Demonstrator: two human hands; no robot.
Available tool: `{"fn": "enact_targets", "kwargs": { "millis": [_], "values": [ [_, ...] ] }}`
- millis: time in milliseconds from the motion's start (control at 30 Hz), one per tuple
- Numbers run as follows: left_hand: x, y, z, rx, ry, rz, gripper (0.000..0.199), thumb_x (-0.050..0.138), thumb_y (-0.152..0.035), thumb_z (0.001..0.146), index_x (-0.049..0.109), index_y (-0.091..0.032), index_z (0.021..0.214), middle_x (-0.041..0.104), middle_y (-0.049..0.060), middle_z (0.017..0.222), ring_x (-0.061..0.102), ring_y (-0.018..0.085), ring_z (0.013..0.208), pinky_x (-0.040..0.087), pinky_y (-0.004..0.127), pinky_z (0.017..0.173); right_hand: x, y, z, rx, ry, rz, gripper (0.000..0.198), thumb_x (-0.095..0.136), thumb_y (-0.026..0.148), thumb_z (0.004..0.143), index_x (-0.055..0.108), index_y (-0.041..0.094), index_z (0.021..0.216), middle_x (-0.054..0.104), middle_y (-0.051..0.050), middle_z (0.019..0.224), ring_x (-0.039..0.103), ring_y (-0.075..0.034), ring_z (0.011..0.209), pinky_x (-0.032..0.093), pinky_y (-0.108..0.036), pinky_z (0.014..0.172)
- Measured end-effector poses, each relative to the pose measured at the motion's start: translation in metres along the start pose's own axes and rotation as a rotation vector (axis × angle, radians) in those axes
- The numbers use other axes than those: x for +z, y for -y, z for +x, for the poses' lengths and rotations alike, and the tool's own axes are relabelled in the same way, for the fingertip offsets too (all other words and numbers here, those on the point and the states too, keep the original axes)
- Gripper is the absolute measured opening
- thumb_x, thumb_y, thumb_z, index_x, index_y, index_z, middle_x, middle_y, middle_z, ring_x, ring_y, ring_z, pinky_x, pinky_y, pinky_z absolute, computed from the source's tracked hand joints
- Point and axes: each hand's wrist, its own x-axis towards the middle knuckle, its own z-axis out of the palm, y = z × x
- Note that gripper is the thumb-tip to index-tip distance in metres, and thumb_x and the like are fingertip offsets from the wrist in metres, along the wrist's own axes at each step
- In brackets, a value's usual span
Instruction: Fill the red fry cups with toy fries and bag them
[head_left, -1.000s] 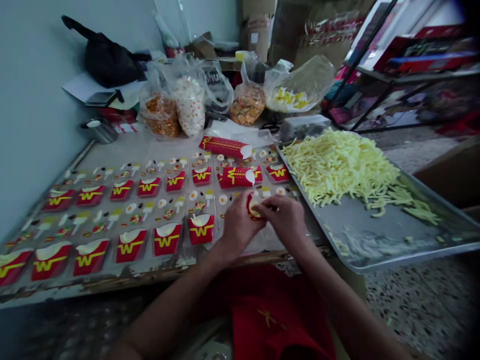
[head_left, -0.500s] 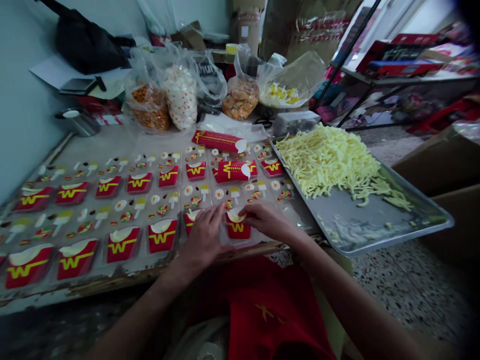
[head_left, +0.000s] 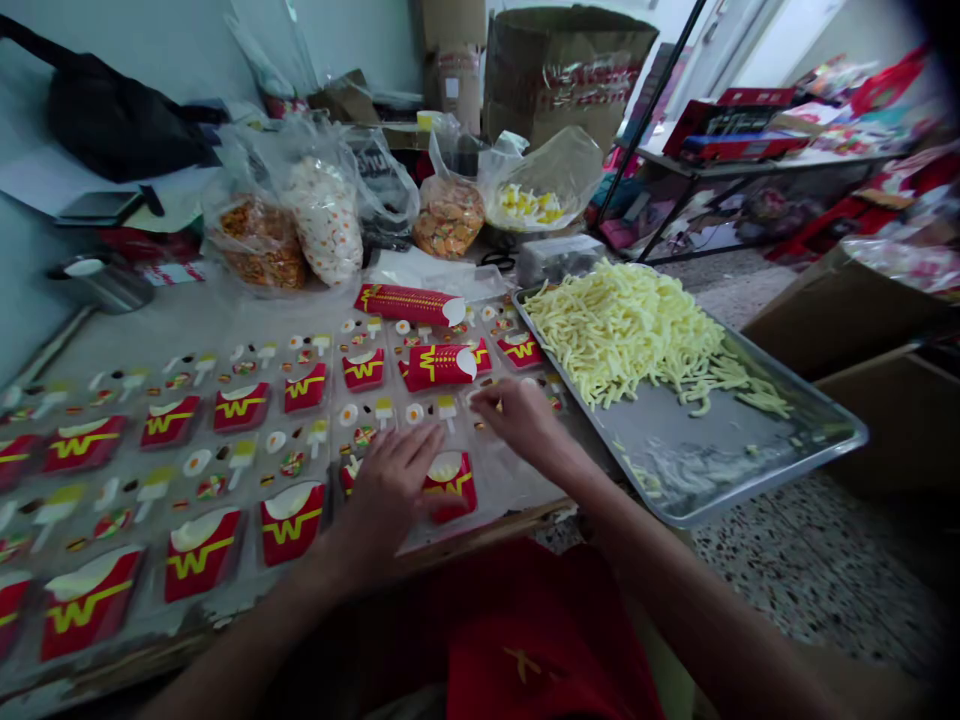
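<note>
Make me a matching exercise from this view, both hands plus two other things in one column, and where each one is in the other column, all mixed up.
Things
1. left hand
2. right hand
3. metal tray
4. black bag

Places
A. under a heap of pale yellow strips
B. in the upper left corner of the view
C. partly covering red packets near the front edge
D. between the other hand and the tray, as the view shows it

Right pairs: 1-C, 2-D, 3-A, 4-B
</note>
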Motion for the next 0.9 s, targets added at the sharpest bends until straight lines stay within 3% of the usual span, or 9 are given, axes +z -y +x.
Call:
{"fn": "enact_targets", "kwargs": {
  "millis": [100, 200, 267, 333, 467, 600, 700, 800, 900],
  "values": [
    [0.005, 0.037, 0.067, -0.019, -0.022, 0.016, 0.063, 0.063, -0.050, 0.090, 0.055, -0.012, 0.140, 0.063, 0.018, 0.136, 0.056, 0.033, 0.126, 0.041, 0.047, 0.109, 0.000, -0.007, 0.048, 0.193, -0.126, -0.070, 0.034, 0.053, 0.039, 0.096, 0.079, 0.017, 0.092, 0.075, -0.011, 0.095, 0.065, -0.022, 0.089, 0.038, -0.030, 0.073],
    [0.026, 0.073, 0.133, -0.020, 0.092, 0.015, 0.075, 0.072, -0.047, 0.080, 0.050, -0.010, 0.142, 0.056, 0.021, 0.142, 0.052, 0.036, 0.131, 0.039, 0.048, 0.110, 0.008, -0.003, 0.078, 0.279, -0.021, 0.044, 0.033, 0.052, 0.035, 0.093, 0.078, 0.015, 0.092, 0.075, -0.010, 0.090, 0.062, -0.018, 0.079, 0.034, -0.028, 0.065],
    [0.041, 0.089, 0.163, 0.023, 0.236, -0.009, 0.074, 0.070, -0.044, 0.075, 0.054, -0.007, 0.137, 0.062, 0.023, 0.133, 0.058, 0.037, 0.122, 0.044, 0.047, 0.104, 0.012, -0.001, 0.087, 0.309, 0.014, 0.108, 0.029, 0.054, 0.034, 0.091, 0.077, 0.017, 0.091, 0.074, -0.003, 0.083, 0.058, -0.013, 0.068, 0.031, -0.025, 0.058],
    [0.054, 0.100, 0.180, 0.048, 0.311, -0.036, 0.065, 0.065, -0.042, 0.074, 0.058, -0.007, 0.129, 0.067, 0.021, 0.120, 0.064, 0.036, 0.110, 0.048, 0.043, 0.096, 0.013, -0.004, 0.090, 0.288, 0.028, 0.213, 0.027, 0.054, 0.035, 0.089, 0.076, 0.019, 0.091, 0.072, 0.001, 0.079, 0.056, -0.011, 0.066, 0.030, -0.024, 0.057],
    [0.060, 0.103, 0.184, 0.086, 0.183, -0.111, 0.070, 0.056, -0.057, 0.077, 0.050, -0.015, 0.133, 0.064, 0.011, 0.123, 0.061, 0.031, 0.114, 0.047, 0.040, 0.099, -0.007, -0.024, 0.074, 0.222, -0.138, 0.168, 0.026, 0.050, 0.034, 0.092, 0.072, 0.022, 0.089, 0.072, 0.001, 0.086, 0.058, -0.015, 0.075, 0.031, -0.027, 0.062],
    [0.056, 0.074, 0.180, 0.048, 0.237, -0.168, 0.068, 0.051, -0.061, 0.087, 0.032, -0.031, 0.145, 0.056, 0.002, 0.136, 0.056, 0.029, 0.124, 0.044, 0.044, 0.105, -0.038, -0.057, 0.023, 0.267, -0.223, -0.112, 0.026, 0.046, 0.030, 0.095, 0.068, 0.020, 0.087, 0.072, -0.005, 0.092, 0.058, -0.022, 0.089, 0.035, -0.034, 0.076],
    [0.058, 0.028, 0.189, 0.052, 0.202, -0.207, 0.091, 0.068, -0.060, 0.078, 0.019, -0.037, 0.152, 0.049, 0.005, 0.148, 0.049, 0.038, 0.134, 0.044, 0.054, 0.108, -0.049, -0.074, -0.014, 0.244, -0.258, -0.193, 0.023, 0.046, 0.031, 0.098, 0.065, 0.020, 0.092, 0.072, -0.006, 0.095, 0.056, -0.023, 0.093, 0.036, -0.037, 0.080],
    [0.065, -0.032, 0.205, 0.118, 0.214, -0.280, 0.089, 0.069, -0.043, 0.078, 0.024, -0.027, 0.152, 0.051, 0.013, 0.147, 0.054, 0.037, 0.130, 0.049, 0.052, 0.104, -0.057, -0.086, -0.037, 0.128, -0.201, -0.120, 0.020, 0.052, 0.031, 0.097, 0.066, 0.020, 0.089, 0.072, -0.005, 0.092, 0.057, -0.021, 0.087, 0.038, -0.034, 0.079],
    [0.074, -0.084, 0.222, 0.094, 0.254, -0.287, 0.080, 0.068, -0.030, 0.073, 0.035, -0.013, 0.144, 0.056, 0.021, 0.138, 0.060, 0.037, 0.123, 0.052, 0.048, 0.099, -0.084, -0.126, -0.064, 0.096, -0.182, 0.016, 0.017, 0.059, 0.027, 0.095, 0.073, 0.020, 0.089, 0.074, -0.003, 0.091, 0.061, -0.016, 0.083, 0.040, -0.028, 0.077]
  ]
}}
